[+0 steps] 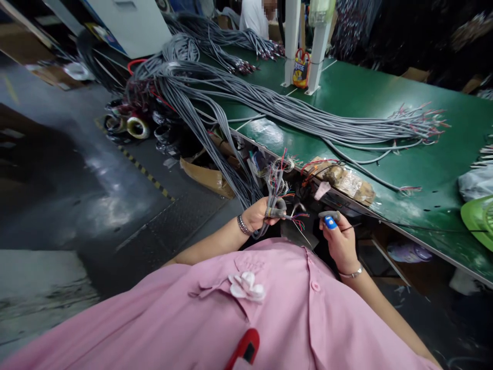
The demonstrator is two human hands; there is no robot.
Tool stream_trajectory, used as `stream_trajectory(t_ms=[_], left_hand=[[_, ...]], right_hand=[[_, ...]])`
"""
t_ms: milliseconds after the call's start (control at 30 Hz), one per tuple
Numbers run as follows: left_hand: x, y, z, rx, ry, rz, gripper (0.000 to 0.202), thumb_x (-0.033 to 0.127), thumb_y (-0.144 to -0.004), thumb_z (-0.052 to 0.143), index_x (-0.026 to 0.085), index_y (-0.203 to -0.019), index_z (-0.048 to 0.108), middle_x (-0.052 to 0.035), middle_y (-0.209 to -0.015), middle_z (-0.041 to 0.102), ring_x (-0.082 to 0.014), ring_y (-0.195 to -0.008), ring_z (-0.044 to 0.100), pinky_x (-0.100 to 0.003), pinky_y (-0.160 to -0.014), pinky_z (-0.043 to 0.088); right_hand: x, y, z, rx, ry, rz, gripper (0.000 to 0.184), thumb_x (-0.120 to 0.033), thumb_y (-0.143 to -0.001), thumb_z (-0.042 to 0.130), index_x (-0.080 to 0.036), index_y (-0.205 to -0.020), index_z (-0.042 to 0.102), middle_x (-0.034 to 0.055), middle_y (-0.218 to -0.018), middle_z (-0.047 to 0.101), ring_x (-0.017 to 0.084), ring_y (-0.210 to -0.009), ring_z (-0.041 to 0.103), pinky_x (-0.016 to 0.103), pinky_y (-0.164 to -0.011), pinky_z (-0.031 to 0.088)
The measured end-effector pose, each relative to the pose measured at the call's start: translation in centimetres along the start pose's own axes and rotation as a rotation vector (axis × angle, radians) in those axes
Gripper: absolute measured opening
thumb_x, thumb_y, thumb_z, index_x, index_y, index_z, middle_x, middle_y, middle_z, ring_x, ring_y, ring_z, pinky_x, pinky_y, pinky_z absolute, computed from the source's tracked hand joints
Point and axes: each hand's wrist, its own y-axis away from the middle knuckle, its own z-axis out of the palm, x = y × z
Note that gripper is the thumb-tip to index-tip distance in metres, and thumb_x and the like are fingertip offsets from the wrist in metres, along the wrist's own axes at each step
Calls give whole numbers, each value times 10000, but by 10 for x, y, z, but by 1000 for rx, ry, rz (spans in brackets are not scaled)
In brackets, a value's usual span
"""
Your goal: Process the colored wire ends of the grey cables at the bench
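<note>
My left hand (pixel 259 215) is closed round a bunch of grey cables (pixel 274 198) whose stripped coloured wire ends fan out above and to the right of the fist. My right hand (pixel 339 239) is closed on a small tool with a blue part (pixel 330 221), held close to the coloured wire tips (pixel 299 218). Both hands hover below the front edge of the green table (pixel 423 169), above my pink shirt (pixel 269 313). Finger guards cover some fingertips of each hand.
A long heap of grey cables (pixel 292 110) runs across the green table and hangs off its left end. Tape rolls (pixel 136 126) lie on the floor. A cardboard box (pixel 206 177), white posts (pixel 304 46), a green basket (pixel 479 218) and another person (pixel 254 15) are around.
</note>
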Motion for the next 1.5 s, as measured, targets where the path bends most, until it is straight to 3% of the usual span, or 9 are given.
stream_trajectory(t_ms=[100,233,400,600,833,1133,1333,1500], left_hand=[[6,-4,-1,32,-4,25,336,265,-602,869,100,-767,626,-32,-698,667,-34,-405,490,-145,-355,267],[16,-16,6,73,-56,62,371,293,-594,877,102,-780,619,-34,-699,675,-38,-409,495,-152,-361,266],[25,-39,15,51,-117,78,387,331,-612,866,103,-787,607,-31,-669,668,-46,-394,500,-150,-346,215],[25,-62,15,51,-139,55,412,354,-602,869,98,-807,619,-32,-656,669,-46,-385,495,-153,-350,205],[19,-76,10,22,-127,31,391,339,-621,860,102,-814,616,-40,-678,676,-46,-389,494,-153,-345,197],[19,-86,10,16,-167,-10,407,368,-596,868,101,-771,616,-34,-659,674,-45,-379,491,-159,-343,193],[18,-90,15,8,-169,-31,409,354,-590,870,106,-776,602,-30,-647,674,-45,-372,491,-149,-342,194],[17,-92,17,0,-165,-47,389,334,-587,858,98,-788,623,-39,-646,678,-50,-367,486,-154,-344,202]], right_hand=[[2,-5,-5,7,57,8,293,-466,-868,644,-191,-945,711,8,-674,560,74,-482,317,224,-405,204],[11,-34,-8,57,-30,146,446,-618,-864,569,-187,-855,685,9,-664,565,52,-427,232,212,-353,138],[9,-69,0,3,-154,301,554,-724,-786,582,-174,-746,635,-7,-599,548,33,-395,179,187,-324,114],[1,-84,7,7,-153,284,458,-616,-769,694,-174,-700,597,-74,-476,386,33,-390,166,168,-332,133],[2,-82,8,21,-108,252,360,-508,-770,737,-172,-740,612,-79,-494,391,30,-397,190,157,-342,143],[1,-88,5,6,-137,258,535,-709,-766,619,-177,-711,596,-65,-486,366,53,-407,215,181,-342,164],[-3,-94,6,-42,-278,327,521,-671,-699,725,-180,-687,551,-76,-524,345,43,-424,204,158,-334,188],[2,-98,9,2,-388,316,470,-582,-671,801,-188,-683,545,-77,-525,350,45,-423,226,163,-328,190]])
